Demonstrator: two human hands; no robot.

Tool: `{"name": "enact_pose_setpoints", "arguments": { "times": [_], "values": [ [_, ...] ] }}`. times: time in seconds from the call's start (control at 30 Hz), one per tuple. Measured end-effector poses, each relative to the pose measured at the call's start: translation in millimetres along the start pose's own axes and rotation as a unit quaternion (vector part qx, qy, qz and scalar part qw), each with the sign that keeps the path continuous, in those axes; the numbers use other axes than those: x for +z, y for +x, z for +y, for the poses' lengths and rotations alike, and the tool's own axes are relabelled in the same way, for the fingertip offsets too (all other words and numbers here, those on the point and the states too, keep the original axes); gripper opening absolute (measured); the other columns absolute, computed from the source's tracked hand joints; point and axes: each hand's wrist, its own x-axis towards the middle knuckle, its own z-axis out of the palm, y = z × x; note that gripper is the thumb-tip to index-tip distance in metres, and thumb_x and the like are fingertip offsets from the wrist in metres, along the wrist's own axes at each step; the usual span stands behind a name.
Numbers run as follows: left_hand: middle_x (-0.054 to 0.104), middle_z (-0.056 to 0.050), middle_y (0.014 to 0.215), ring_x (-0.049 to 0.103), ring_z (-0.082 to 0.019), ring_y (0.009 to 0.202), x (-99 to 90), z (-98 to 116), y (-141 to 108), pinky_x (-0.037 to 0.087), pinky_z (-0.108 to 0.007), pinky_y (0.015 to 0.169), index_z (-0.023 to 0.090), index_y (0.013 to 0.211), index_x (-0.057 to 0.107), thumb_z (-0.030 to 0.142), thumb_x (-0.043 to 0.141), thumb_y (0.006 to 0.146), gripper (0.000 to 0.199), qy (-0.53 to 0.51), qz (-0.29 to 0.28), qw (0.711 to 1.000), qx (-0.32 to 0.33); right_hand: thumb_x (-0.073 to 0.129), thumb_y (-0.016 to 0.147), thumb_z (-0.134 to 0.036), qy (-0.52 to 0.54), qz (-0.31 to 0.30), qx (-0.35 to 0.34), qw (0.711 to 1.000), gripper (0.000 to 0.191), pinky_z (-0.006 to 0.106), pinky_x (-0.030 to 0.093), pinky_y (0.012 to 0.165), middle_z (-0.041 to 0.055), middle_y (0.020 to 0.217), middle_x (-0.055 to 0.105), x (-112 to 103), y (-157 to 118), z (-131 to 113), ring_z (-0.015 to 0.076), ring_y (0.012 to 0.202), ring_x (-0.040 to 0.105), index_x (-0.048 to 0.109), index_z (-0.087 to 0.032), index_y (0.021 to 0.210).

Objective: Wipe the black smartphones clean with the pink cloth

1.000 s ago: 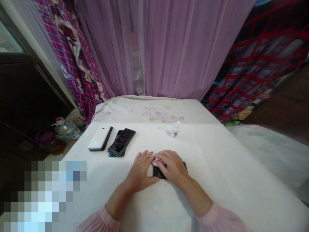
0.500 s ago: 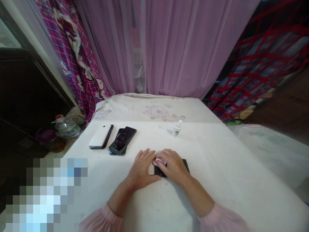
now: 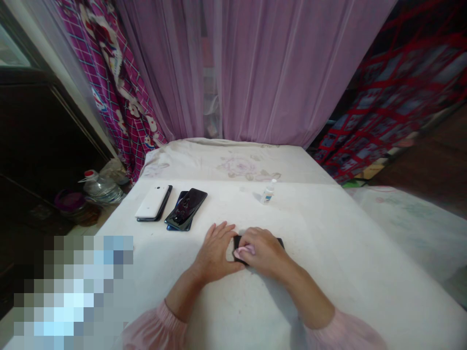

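A dark phone lies flat on the white-covered table, mostly hidden beneath my right hand. Bunched in the fingers of that hand is a small pink cloth, pressed on the phone's left part. My left hand braces the phone's left end, thumb at the near corner and index finger at the far one, the other fingers spread out. Beyond my right hand stands a small clear spray bottle with a white top.
Left of my hands lie a white phone on a dark one, and a glossy black phone crossed over a blue one. Purple curtains hang behind the table. A large water bottle stands low at left.
My right hand has drawn the pink cloth slightly nearer to me across the phone. The left hand stays at the phone's end.
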Motion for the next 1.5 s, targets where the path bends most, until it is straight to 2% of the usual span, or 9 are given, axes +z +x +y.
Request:
{"name": "enact_pose_setpoints", "arguments": {
  "times": [0.23,0.4,0.5,0.7,0.8,0.97,1.17,1.33,1.5],
  "values": [
    [0.046,-0.012,0.144,0.03,-0.032,0.139,-1.9,0.5,0.5,0.015,-0.056,0.115,0.021,0.13,0.048,0.045,0.08,0.064,0.077,0.002,-0.017,1.0,-0.011,0.058,0.084,-0.021,-0.037,0.09,0.05,0.994,0.008,0.027,0.036,0.07,0.002,0.086,0.063,12.0,7.6,0.0,0.014,0.075,0.057,0.065,-0.02,0.082],
    [0.046,-0.013,0.144,0.031,-0.032,0.139,-2.5,3.0,0.2,0.015,-0.054,0.116,0.02,0.123,0.052,0.045,0.081,0.062,0.073,0.007,-0.018,1.0,-0.015,0.063,0.08,-0.022,0.023,0.029,0.022,0.999,0.006,0.025,0.037,0.067,-0.0009,0.08,0.062,4.4,2.2,2.4,0.013,0.072,0.057,0.065,-0.022,0.074],
    [0.047,-0.012,0.144,0.031,-0.032,0.139,-2.5,3.7,0.1,0.015,-0.054,0.116,0.02,0.122,0.052,0.045,0.081,0.063,0.071,0.005,-0.014,1.0,-0.01,0.064,0.078,-0.024,0.034,0.026,0.018,0.999,0.006,0.024,0.038,0.066,-0.001,0.08,0.063,4.1,1.4,3.8,0.0131,0.072,0.057,0.065,-0.023,0.072],
    [0.046,-0.012,0.144,0.03,-0.032,0.139,-2.8,3.7,0.5,0.013,-0.056,0.116,0.021,0.128,0.049,0.048,0.08,0.063,0.077,-0.006,-0.015,1.0,-0.009,0.056,0.084,-0.024,0.01,0.121,0.04,0.992,0.009,0.027,0.041,0.068,0.0011,0.086,0.066,18.5,5.7,10.9,0.015,0.076,0.061,0.064,-0.023,0.089],
    [0.046,-0.012,0.144,0.03,-0.032,0.139,-2.4,3.7,0.7,0.013,-0.055,0.116,0.021,0.129,0.049,0.048,0.081,0.063,0.078,-0.01,-0.017,1.0,-0.012,0.056,0.086,-0.025,0.013,0.148,0.001,0.989,0.011,0.029,0.044,0.071,0.0022,0.089,0.068,22.5,3.2,15.4,0.0167,0.079,0.062,0.063,-0.023,0.094],
    [0.047,-0.01,0.144,0.03,-0.031,0.139,-1.8,3.4,0.3,0.013,-0.054,0.116,0.022,0.128,0.049,0.047,0.081,0.063,0.076,-0.01,-0.008,1.0,-0.012,0.06,0.085,-0.031,0.015,0.229,-0.053,0.972,0.022,0.034,0.046,0.086,0.0088,0.11,0.066,23.8,-3.7,17.4,0.0211,0.1,0.06,0.061,-0.021,0.105],
    [0.046,-0.011,0.144,0.031,-0.031,0.139,-3.8,5.6,1.1,0.014,-0.053,0.116,0.021,0.128,0.049,0.046,0.08,0.065,0.074,-0.001,-0.016,1.0,-0.018,0.05,0.089,-0.021,-0.027,0.197,-0.064,0.978,0.015,0.034,0.045,0.077,0.0049,0.09,0.071,27.4,-8.2,12.5,0.0201,0.083,0.062,0.065,-0.022,0.095],
    [0.046,-0.01,0.144,0.03,-0.03,0.14,-3.8,5.8,0.5,0.013,-0.053,0.116,0.023,0.129,0.048,0.048,0.078,0.066,0.074,-0.005,-0.007,1.0,-0.016,0.044,0.089,-0.019,-0.002,0.229,-0.017,0.973,0.027,0.03,0.047,0.077,0.0068,0.099,0.07,29.6,-11.6,9.1,0.0187,0.085,0.064,0.061,-0.02,0.109],
    [0.046,-0.011,0.144,0.03,-0.03,0.14,-5.1,6.8,0.6,0.014,-0.053,0.116,0.021,0.127,0.049,0.049,0.08,0.065,0.075,-0.001,-0.014,1.0,-0.013,0.042,0.088,-0.018,0.037,0.236,0.005,0.971,0.024,0.028,0.049,0.08,0.0059,0.099,0.065,27.3,-9.7,11.2,0.0171,0.09,0.063,0.062,-0.022,0.1]
  ]
}}
